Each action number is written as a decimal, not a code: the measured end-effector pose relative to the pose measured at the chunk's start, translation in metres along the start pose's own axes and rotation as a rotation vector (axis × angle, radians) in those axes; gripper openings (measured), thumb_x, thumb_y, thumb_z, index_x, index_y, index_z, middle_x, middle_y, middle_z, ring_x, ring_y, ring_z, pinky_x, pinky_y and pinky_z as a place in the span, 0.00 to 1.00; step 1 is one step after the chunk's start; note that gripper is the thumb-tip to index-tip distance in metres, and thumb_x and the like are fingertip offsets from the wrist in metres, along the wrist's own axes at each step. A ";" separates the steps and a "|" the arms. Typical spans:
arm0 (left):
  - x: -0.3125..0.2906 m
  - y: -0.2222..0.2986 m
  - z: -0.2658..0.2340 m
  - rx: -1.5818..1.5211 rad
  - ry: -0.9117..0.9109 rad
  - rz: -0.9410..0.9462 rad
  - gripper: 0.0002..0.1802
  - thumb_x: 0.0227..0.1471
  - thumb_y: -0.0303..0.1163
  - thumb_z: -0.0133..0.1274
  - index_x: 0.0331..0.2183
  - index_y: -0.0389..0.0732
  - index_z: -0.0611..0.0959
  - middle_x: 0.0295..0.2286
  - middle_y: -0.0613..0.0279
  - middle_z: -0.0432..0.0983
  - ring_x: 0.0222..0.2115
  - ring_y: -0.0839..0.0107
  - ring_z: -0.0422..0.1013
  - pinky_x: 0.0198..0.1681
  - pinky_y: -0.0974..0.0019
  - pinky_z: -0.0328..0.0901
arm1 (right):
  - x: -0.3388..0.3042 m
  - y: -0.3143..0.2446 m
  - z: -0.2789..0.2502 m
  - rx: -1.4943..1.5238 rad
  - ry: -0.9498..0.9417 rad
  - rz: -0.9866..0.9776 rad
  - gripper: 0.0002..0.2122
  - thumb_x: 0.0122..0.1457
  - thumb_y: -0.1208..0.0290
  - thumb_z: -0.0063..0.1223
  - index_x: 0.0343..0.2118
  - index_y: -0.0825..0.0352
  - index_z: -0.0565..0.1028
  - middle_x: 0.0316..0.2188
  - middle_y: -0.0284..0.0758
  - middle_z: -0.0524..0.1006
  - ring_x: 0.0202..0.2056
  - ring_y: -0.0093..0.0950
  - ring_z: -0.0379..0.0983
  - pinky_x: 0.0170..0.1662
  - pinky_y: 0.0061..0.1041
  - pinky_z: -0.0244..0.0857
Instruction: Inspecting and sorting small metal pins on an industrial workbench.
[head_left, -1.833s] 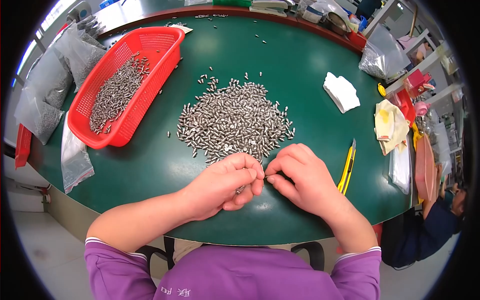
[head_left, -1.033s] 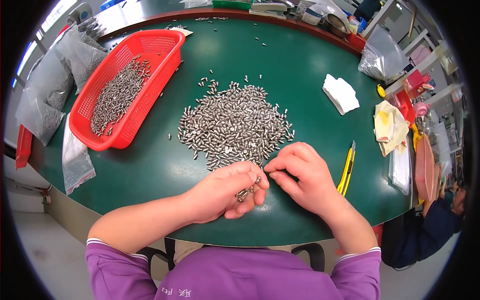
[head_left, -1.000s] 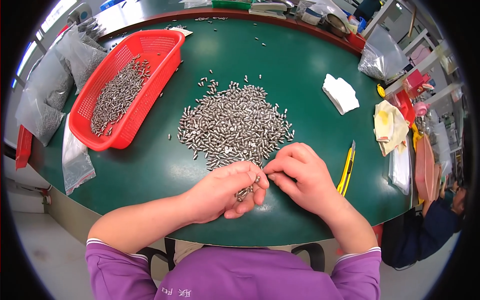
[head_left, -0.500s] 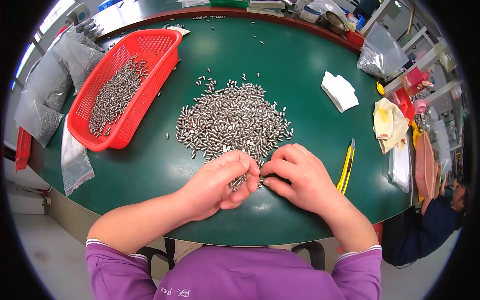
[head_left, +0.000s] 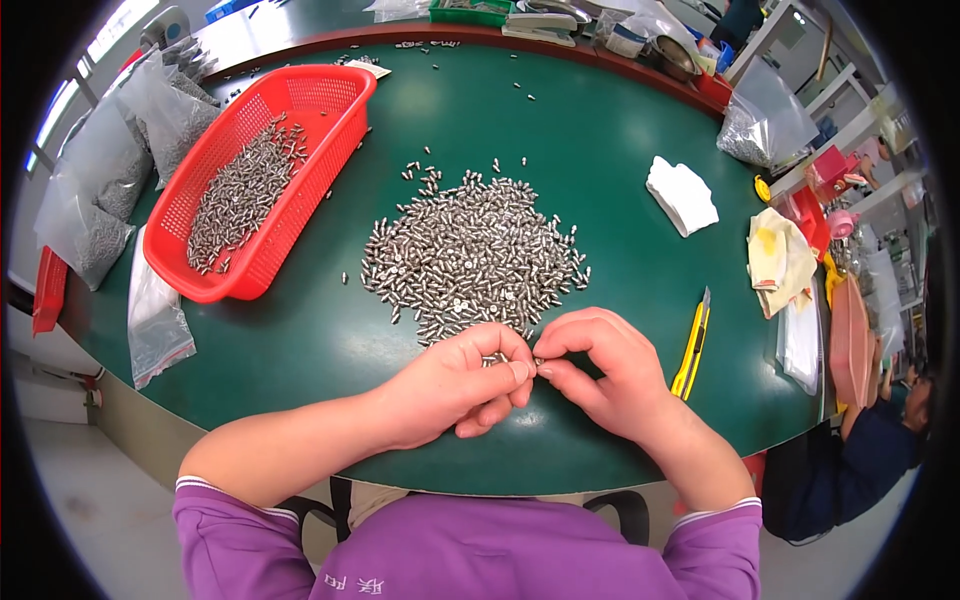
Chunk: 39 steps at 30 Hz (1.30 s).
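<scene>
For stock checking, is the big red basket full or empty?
Neither; the basket is partly filled: metal parts lie inside, but its far end is mostly bare.

Metal parts [head_left: 475, 250] were silver-grey, glinting. Tabletop [head_left: 590, 180] was plain deep green, far edging [head_left: 300, 48] reddish brown. Left basket [head_left: 292, 240] was bright red, patterned with small holes. Far tray [head_left: 445, 15] was green. Right cutter [head_left: 691, 350] was yellow and black. Folded sheet [head_left: 682, 195], right, was white; cloth [head_left: 780, 262] farther right, cream with yellow blotch. Near shirt [head_left: 480, 550] was purple, cuffs [head_left: 232, 494] white-striped, lettering [head_left: 355, 583] white. Co-worker's top [head_left: 830, 485], right, was dark navy.
</scene>
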<state>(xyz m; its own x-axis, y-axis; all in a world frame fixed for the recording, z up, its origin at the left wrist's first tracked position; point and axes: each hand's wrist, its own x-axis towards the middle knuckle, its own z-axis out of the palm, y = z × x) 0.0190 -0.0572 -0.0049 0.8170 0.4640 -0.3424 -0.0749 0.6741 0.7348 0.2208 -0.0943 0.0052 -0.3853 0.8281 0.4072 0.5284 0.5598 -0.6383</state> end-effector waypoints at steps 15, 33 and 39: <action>0.000 0.000 0.003 0.028 0.004 -0.015 0.07 0.58 0.33 0.45 0.36 0.41 0.68 0.25 0.65 0.69 0.16 0.82 0.60 0.15 0.78 0.54 | 0.003 -0.003 -0.001 0.051 0.059 -0.038 0.13 0.47 0.79 0.58 0.37 0.63 0.73 0.30 0.31 0.77 0.31 0.30 0.73 0.34 0.27 0.66; 0.000 0.003 -0.004 -0.063 0.012 0.050 0.13 0.60 0.39 0.36 0.35 0.41 0.71 0.26 0.62 0.67 0.17 0.79 0.58 0.14 0.79 0.50 | 0.004 0.005 -0.004 -0.268 -0.110 0.171 0.07 0.47 0.75 0.57 0.31 0.62 0.74 0.30 0.33 0.70 0.36 0.34 0.68 0.38 0.31 0.64; 0.000 0.002 -0.003 -0.075 0.028 0.045 0.11 0.60 0.38 0.38 0.35 0.42 0.71 0.26 0.62 0.67 0.17 0.80 0.58 0.13 0.79 0.49 | 0.002 0.007 -0.005 -0.260 -0.095 0.183 0.06 0.47 0.78 0.55 0.30 0.64 0.73 0.28 0.33 0.71 0.34 0.34 0.69 0.37 0.31 0.64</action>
<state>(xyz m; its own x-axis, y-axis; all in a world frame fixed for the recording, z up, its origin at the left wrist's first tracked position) 0.0170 -0.0539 -0.0052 0.7958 0.5097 -0.3270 -0.1543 0.6928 0.7045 0.2279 -0.0886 0.0046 -0.3283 0.9161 0.2303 0.7662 0.4009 -0.5022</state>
